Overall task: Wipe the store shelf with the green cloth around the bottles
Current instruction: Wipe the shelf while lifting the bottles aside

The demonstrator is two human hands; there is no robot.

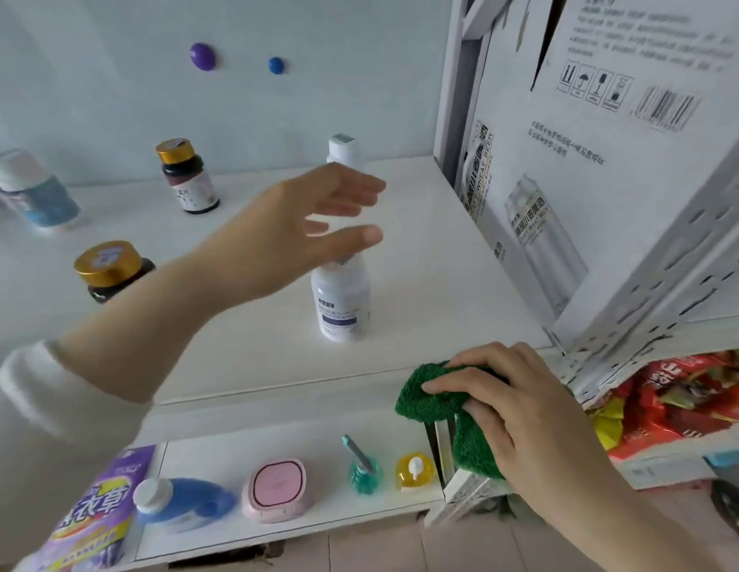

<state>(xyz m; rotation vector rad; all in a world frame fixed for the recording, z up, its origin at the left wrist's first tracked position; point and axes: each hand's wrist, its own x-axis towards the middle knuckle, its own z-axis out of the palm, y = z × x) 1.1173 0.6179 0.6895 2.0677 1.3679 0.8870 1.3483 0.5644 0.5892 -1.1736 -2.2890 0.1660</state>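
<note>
A white shelf (421,249) runs back to a pale blue wall (112,97). A white bottle (341,299) stands upright near the shelf's middle. Taking that bottle as the clock's centre and the wall as 12, a gold-capped brown bottle (188,177) stands at 10 near the wall, a gold-capped jar (110,268) at 9, and a blue bottle (37,192) far out at 10.

The left hand (293,237) reaches in from 8, fingers straight and spread, thumb apart, in front of the white bottle's neck. It holds nothing; whether it touches the bottle cannot be told.

At 4, on the shelf's front edge, the right hand (512,406) grips the green cloth (425,394), fingers curled over the bunched top. Part of the cloth hangs below the edge.

A printed carton (586,158) stands at 2. On the lower shelf sit a purple pack (99,509) and a pink case (277,489).
</note>
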